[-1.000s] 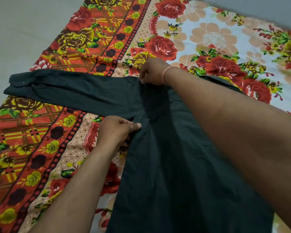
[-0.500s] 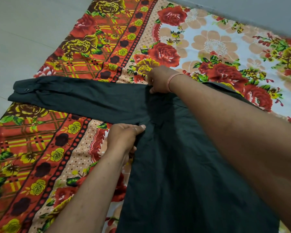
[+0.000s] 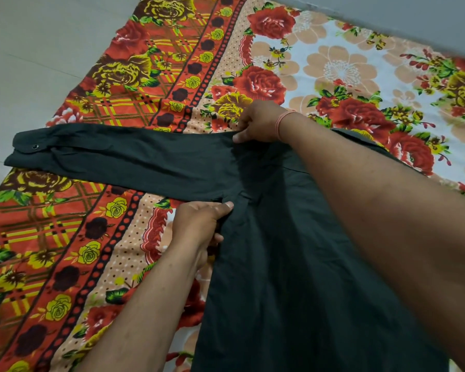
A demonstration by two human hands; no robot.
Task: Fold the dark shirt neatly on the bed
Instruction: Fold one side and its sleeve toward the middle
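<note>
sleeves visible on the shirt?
1: the sleeve lies flat, stretched left from the shoulder across the bedsheet, cuff at far left. The other may be hidden under the right arm.

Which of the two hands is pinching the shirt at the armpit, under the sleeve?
The left hand: it grips the dark shirt below the outstretched sleeve. The right hand holds the shoulder edge above the sleeve instead.
</note>
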